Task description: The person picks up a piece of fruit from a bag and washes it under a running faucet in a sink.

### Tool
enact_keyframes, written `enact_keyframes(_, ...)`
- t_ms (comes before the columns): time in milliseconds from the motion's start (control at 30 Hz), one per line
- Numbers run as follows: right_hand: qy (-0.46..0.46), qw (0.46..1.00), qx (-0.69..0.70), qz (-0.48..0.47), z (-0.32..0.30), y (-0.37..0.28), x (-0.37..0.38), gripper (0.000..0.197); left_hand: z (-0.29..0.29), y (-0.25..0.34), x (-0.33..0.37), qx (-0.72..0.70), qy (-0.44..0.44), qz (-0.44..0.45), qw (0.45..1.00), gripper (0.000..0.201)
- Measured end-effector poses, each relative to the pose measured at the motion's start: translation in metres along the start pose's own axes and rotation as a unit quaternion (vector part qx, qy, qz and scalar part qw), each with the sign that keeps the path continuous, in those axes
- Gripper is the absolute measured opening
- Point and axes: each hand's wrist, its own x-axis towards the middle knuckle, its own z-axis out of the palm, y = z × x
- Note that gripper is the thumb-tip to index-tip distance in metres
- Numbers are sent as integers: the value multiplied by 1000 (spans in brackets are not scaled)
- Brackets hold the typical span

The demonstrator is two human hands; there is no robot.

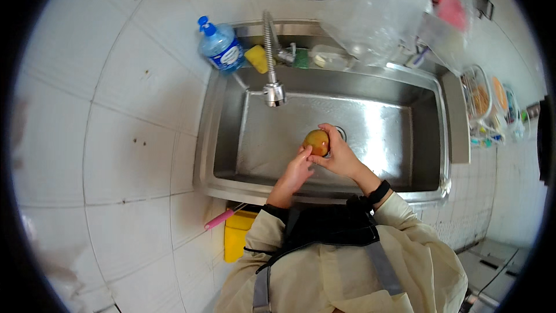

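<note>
A round fruit (317,142), yellow-green with a reddish-orange side, is held over the steel sink basin (272,139); its exact kind is unclear. My right hand (341,157) curls round its right side, with the thumb below and fingers over the top. From the lower left, my left hand (297,169) closes on its underside, fingertips meeting the right hand's thumb. Part of the round drain (341,133) shows behind the right hand. The spring-necked faucet (274,93) hangs to the upper left of the fruit, and I see no water stream from it.
A blue pump bottle (221,46) stands at the sink's back left corner. Beside it are a yellow sponge (256,59) and a green scouring pad (301,58). Clear plastic bags (376,17) hang at the back right. A pink handle (219,219) juts out at lower left.
</note>
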Motion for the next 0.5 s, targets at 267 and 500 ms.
enact_keyframes(267,252,923,212,200,-60,16,-45,59,-48,2,12,37,85,74,993,49)
enact_keyframes(500,341,804,305,379,-90,66,-128,54,-42,-28,0,9,79,61,995,42)
